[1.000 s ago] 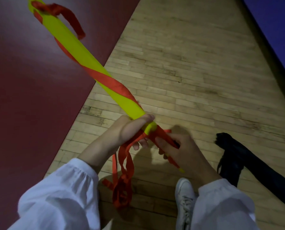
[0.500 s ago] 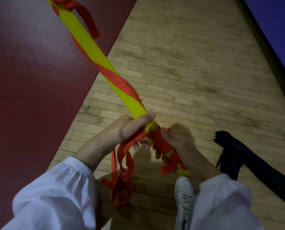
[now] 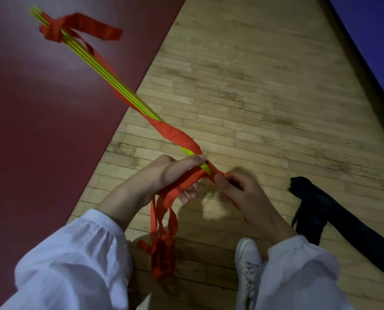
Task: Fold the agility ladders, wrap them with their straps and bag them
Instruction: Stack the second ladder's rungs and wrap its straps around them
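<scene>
A bundle of stacked yellow ladder rungs (image 3: 110,80) slants from the upper left down to my hands, seen edge-on. A red strap (image 3: 175,135) spirals around it, with a loose end flapping near the far tip. My left hand (image 3: 162,177) grips the bundle's near end, thumb on top. My right hand (image 3: 238,191) pinches the red strap just beside that end. More red strap hangs below my left hand in a bunched loop (image 3: 163,256) down to the floor.
A black bag (image 3: 320,209) lies on the wooden floor (image 3: 253,97) at the right. A dark red mat (image 3: 41,130) covers the left side, a blue mat (image 3: 379,30) the upper right corner. My white shoe (image 3: 248,262) stands near the bottom.
The bundle has rolled so its thin edges now face me instead of its flat side. My right hand came back up to the near end, pulling strap.
</scene>
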`<move>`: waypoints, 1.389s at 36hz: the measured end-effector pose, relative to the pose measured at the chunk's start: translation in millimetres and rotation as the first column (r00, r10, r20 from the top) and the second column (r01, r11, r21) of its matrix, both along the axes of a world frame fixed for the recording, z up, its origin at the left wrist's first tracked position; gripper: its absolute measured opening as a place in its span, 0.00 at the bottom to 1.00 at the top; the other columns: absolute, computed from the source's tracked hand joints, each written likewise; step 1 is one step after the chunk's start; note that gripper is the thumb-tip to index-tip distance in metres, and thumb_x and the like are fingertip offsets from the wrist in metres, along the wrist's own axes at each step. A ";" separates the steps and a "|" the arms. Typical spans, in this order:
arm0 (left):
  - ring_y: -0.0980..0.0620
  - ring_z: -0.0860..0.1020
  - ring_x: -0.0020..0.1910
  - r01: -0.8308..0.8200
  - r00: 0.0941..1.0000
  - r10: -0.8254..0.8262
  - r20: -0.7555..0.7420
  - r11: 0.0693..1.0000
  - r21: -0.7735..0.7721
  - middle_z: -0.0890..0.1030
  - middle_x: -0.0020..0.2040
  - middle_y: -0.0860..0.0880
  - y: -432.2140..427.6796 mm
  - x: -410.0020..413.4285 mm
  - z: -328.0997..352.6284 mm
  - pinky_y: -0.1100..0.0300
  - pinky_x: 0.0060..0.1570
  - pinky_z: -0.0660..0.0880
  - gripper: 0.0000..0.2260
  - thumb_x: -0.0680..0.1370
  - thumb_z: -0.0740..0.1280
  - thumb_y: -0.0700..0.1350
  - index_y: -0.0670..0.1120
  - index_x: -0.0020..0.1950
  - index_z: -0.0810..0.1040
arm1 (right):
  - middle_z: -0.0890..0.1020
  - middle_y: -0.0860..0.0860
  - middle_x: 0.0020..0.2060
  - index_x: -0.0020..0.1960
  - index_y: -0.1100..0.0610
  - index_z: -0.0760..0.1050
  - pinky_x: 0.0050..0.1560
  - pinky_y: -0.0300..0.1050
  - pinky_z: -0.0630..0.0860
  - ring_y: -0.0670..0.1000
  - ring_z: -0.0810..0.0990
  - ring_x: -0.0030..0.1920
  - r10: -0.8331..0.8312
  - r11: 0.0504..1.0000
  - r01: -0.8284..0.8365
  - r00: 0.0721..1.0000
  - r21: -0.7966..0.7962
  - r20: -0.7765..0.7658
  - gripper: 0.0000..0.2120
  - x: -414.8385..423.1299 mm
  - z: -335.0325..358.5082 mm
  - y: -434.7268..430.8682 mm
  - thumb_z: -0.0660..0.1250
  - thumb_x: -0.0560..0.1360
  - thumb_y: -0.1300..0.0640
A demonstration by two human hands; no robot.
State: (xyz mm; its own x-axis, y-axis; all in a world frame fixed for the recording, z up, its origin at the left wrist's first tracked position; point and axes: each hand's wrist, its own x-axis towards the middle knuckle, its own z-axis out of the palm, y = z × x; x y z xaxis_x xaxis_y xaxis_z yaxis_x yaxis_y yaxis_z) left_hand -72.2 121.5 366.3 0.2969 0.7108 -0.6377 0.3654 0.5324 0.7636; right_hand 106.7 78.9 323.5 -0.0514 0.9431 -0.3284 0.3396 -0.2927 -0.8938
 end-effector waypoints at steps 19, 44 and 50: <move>0.51 0.77 0.22 -0.080 0.990 0.072 0.123 0.995 0.064 0.78 0.38 0.34 -1.9 3.4 -5.1 0.65 0.24 0.73 0.19 0.80 0.61 0.43 0.25 0.51 0.77 | 0.81 0.45 0.45 0.56 0.50 0.75 0.40 0.37 0.71 0.44 0.80 0.45 -0.037 0.999 0.035 0.994 0.019 0.100 0.34 -5.8 -16.8 -0.9 0.63 0.60 0.28; 0.49 0.77 0.22 0.088 0.976 -0.105 0.190 0.991 0.097 0.82 0.36 0.37 -1.3 4.8 -4.1 0.65 0.25 0.74 0.15 0.80 0.59 0.40 0.28 0.49 0.79 | 0.85 0.56 0.40 0.56 0.64 0.74 0.31 0.43 0.78 0.57 0.83 0.35 0.079 0.972 -0.142 0.947 -0.189 -0.310 0.24 9.1 21.1 -3.8 0.73 0.63 0.56; 0.48 0.77 0.25 0.115 0.981 -0.119 0.153 0.993 0.037 0.83 0.37 0.38 0.1 -0.6 -5.4 0.63 0.30 0.76 0.15 0.79 0.60 0.46 0.37 0.47 0.81 | 0.85 0.59 0.42 0.54 0.63 0.73 0.36 0.48 0.81 0.58 0.84 0.36 0.051 0.986 -0.088 0.968 -0.144 -0.246 0.26 3.0 15.6 -2.5 0.76 0.59 0.58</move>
State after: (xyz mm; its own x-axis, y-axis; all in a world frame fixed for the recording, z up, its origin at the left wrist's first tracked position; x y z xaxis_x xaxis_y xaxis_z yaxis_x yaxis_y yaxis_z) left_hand -72.9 121.6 360.9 0.4724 0.6823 -0.5579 0.3007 0.4703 0.8297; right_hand 109.6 76.4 339.1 -0.2104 0.8738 -0.4383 0.1444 -0.4157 -0.8980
